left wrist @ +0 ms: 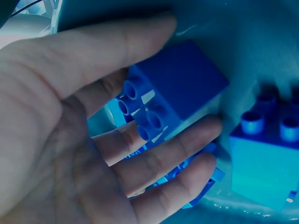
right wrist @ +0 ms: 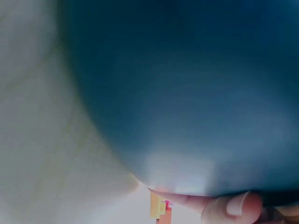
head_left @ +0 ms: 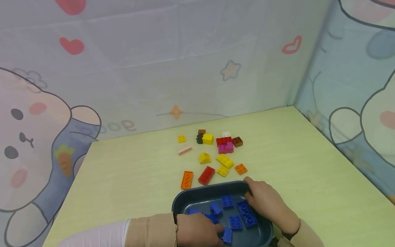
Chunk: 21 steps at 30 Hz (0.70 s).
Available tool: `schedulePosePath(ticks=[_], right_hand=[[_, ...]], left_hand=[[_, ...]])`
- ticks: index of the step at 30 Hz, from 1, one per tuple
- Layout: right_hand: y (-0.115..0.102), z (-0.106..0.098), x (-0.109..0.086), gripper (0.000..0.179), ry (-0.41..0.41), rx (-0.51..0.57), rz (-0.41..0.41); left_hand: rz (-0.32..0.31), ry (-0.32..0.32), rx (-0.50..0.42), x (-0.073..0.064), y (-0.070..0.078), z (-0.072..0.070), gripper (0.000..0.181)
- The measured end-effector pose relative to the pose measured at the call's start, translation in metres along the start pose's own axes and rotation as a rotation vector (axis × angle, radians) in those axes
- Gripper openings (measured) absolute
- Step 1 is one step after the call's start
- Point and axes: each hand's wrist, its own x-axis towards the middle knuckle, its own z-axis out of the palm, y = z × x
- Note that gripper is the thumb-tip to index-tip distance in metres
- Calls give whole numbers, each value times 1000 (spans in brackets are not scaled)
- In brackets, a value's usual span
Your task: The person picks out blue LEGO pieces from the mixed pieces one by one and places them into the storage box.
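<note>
A dark blue-grey tray (head_left: 213,189) holds several blue building bricks, among them a long one (head_left: 247,213) and a shorter one (head_left: 235,222). My left hand (head_left: 197,230) reaches down into it. In the left wrist view, the thumb and fingers of the left hand (left wrist: 93,126) lie on either side of a blue brick (left wrist: 182,79), holding it with its studs toward the palm. My right hand (head_left: 267,202) grips the tray's far right corner, thumb over the rim. The right wrist view shows the tray's outer wall (right wrist: 187,112) and a few fingertips of that hand (right wrist: 233,207).
Beyond the tray lie loose bricks: an orange one (head_left: 187,180), a red one (head_left: 206,175), a yellow curved one (head_left: 225,161) and a small orange one (head_left: 241,168). Farther back are pink (head_left: 222,149), brown (head_left: 237,141) and black (head_left: 199,138) pieces. A printed cloth (head_left: 185,68) hangs behind the table.
</note>
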Motion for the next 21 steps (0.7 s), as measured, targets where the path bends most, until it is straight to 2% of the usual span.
schedulePosePath(ticks=[5,8,13,17,21], right_hand=[[0,-1,-1,20,-11,5,12],[-1,-1,0,20,-17,11,17],[0,1,1,21,-13,13,14],[0,1,1,21,-11,11,10],[0,0,0,24,-18,27,19]], left_hand=[[-2,-17,28,1,1,0,29],[18,-9,48,1,1,1,29],[97,38,119,-6,0,-1,31],[148,116,191,-17,0,-7,33],[154,273,191,-39,-4,-16,33]])
